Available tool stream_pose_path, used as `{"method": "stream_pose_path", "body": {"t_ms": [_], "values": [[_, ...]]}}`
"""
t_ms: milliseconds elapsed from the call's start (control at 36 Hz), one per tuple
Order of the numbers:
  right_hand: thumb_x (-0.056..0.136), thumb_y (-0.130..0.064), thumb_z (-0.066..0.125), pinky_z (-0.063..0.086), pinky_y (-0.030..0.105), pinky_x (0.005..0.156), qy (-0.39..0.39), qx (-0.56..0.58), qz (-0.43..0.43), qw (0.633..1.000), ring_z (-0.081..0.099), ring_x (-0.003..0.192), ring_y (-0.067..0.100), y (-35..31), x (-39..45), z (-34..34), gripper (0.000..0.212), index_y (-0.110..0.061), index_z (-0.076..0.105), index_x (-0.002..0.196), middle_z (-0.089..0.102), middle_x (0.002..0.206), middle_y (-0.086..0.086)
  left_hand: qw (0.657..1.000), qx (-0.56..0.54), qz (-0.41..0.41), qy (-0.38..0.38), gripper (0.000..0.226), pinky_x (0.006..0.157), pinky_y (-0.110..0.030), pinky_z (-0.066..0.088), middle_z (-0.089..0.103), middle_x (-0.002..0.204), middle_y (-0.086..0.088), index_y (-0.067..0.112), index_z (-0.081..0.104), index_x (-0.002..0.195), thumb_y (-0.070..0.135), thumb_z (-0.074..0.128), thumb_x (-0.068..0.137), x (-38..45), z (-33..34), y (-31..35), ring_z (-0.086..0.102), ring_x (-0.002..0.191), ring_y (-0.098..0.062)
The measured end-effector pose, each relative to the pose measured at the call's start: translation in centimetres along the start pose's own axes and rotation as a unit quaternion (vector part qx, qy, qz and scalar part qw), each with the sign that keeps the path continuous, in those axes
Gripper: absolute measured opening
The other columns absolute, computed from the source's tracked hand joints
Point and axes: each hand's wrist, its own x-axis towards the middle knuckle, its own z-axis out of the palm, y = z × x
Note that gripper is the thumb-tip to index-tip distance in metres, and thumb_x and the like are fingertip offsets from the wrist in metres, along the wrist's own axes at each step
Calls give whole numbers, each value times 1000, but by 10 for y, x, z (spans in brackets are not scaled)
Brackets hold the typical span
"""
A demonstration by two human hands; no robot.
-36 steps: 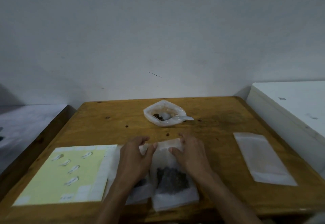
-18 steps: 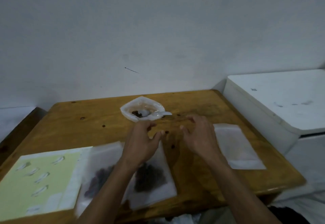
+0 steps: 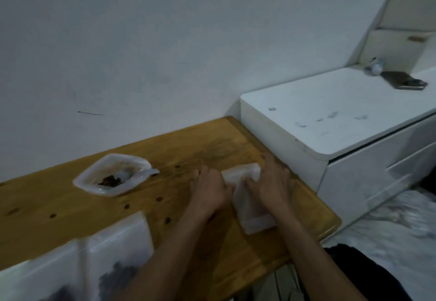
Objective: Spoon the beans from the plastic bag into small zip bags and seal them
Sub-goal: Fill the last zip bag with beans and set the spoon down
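You are gripping an empty zip bag (image 3: 247, 206) with both hands, left hand (image 3: 210, 192) and right hand (image 3: 271, 182), on the tabletop (image 3: 165, 206), probably to open it; the plastic bag (image 3: 112, 174) of beans is waiting left.

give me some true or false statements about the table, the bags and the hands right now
1. Both hands are on the empty zip bags near the table's right end. True: the left hand and the right hand are at the stack's far end.
2. The spoon lies loose on the table. False: the spoon sits in the bean bag, handle over the rim.
3. The bean bag is full to the top. False: only a few dark beans show at the bottom.
4. Filled bags lie at the table's near left edge. True.
5. A phone lies on the white cabinet. True.
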Motion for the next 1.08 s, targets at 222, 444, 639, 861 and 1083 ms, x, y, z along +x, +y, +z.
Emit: {"method": "stream_pose_path", "body": {"t_ms": [222, 444, 639, 861, 1083], "values": [[83, -24, 78, 52, 32, 86, 32, 236, 28, 971, 56, 113, 18, -5, 8, -2, 61, -26, 48, 136, 57, 130, 2, 936, -344, -44, 67, 26, 67, -22, 52, 63, 106, 7, 23, 54, 112, 28, 70, 92, -5, -9, 2, 60, 92, -9], [88, -27, 74, 64, 39, 74, -40, 397, -20, 917, 67, 98, 16, -50, -6, -25, 47, -32, 53, 130, 64, 115, -4, 838, -527, 11, 138, 22, 63, -27, 61, 76, 98, 6, 24, 61, 117, 21, 66, 96, -28, -62, -18, 74, 82, -8], [89, -34, 71, 63, 41, 69, -148, 373, -176, 899, 73, 81, 15, -108, -22, -35, 10, -25, 74, 90, 76, 87, -2, 860, -473, 87, 169, 23, 66, -30, 59, 77, 88, -2, 23, 65, 113, 12, 69, 93, -48, -120, -64, 75, 80, -18], [94, -26, 67, 63, 34, 71, -142, 406, -264, 863, 72, 87, 7, -174, -75, 3, 5, -21, 68, 95, 75, 90, -8, 859, -288, 6, 423, 36, 58, -26, 47, 62, 72, 2, 20, 63, 79, 54, 74, 79, -91, -149, -111, 58, 66, -13], [91, -29, 71, 60, 37, 88, -265, 423, -306, 811, 70, 102, 10, -221, -117, 42, 19, -19, 67, 107, 73, 104, -5, 794, -488, -30, 362, 37, 82, -55, 60, 73, 76, -9, 12, 72, 76, 48, 72, 85, -116, -165, -163, 73, 81, -29]]}}
